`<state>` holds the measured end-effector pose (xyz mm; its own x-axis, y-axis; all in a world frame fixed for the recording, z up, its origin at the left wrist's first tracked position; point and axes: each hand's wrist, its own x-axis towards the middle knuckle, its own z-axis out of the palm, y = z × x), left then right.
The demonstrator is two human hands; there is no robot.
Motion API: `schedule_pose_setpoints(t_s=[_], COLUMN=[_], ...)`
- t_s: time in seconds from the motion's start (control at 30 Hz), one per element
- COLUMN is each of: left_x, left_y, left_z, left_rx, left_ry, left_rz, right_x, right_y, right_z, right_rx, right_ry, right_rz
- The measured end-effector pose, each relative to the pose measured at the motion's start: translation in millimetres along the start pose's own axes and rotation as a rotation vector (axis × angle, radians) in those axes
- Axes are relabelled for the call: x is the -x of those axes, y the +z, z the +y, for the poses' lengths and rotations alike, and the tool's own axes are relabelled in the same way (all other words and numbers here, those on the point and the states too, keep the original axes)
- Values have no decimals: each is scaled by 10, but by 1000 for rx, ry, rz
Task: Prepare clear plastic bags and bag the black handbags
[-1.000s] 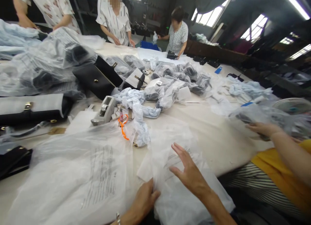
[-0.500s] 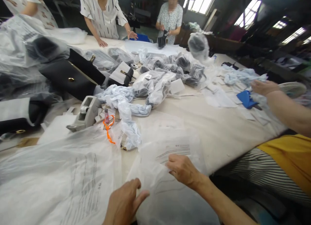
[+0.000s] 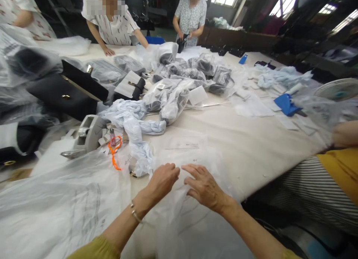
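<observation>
A clear printed plastic bag (image 3: 179,229) lies flat on the table in front of me, under both hands. My left hand (image 3: 163,180), with a bracelet at its wrist, is above the bag's upper part, fingers closed together on the thin plastic. Beside it, my right hand (image 3: 203,186) hovers with fingers stretched and apart, holding nothing I can see. The fingertips of the two hands nearly meet. To the left a larger stack of printed plastic bags (image 3: 56,210) covers the table corner.
A tape dispenser (image 3: 91,134), an orange cord (image 3: 114,154) and crumpled pale-blue tissue (image 3: 140,139) lie at the left. Black handbags (image 3: 64,93) and several plastic-wrapped bags are heaped behind. A blue tool (image 3: 286,104) and a fan (image 3: 335,89) are at right. Co-workers stand around the table.
My left hand has moved up and right, from open to closed, beside the right hand. My right hand's fingers have spread. The neighbour's arm at right has drawn back.
</observation>
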<state>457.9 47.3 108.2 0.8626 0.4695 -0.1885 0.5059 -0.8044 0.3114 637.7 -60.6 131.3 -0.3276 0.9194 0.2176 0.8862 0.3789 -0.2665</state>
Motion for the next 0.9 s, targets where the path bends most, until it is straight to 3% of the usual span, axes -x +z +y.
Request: schedule_pose_setpoints(t_s=[0.13, 0.27, 0.4, 0.53, 0.63, 0.73, 0.83, 0.9], left_x=[423, 597, 212, -292, -360, -135, 203, 382], left_y=[-9, -140, -180, -21, 14, -59, -154, -206], left_z=[241, 213, -36, -200, -196, -78, 136, 275], left_rx=[42, 234, 127, -19, -11, 6, 123, 244], left_ry=[263, 106, -70, -148, -156, -52, 199, 327], left_rz=[-18, 20, 185, 52, 50, 159, 265, 268], right_x=[85, 393, 594, 622, 633, 603, 473, 363], right_y=[16, -123, -351, -439, -502, -621, -715, -718], right_z=[57, -143, -389, -464, -396, -280, -152, -76], right_rx=[-42, -52, -103, -98, -63, -29, 15, 10], right_ry=[-26, -142, -190, -186, -167, -85, 41, 44], right_rz=[45, -5, -16, 18, 40, 79, 114, 74])
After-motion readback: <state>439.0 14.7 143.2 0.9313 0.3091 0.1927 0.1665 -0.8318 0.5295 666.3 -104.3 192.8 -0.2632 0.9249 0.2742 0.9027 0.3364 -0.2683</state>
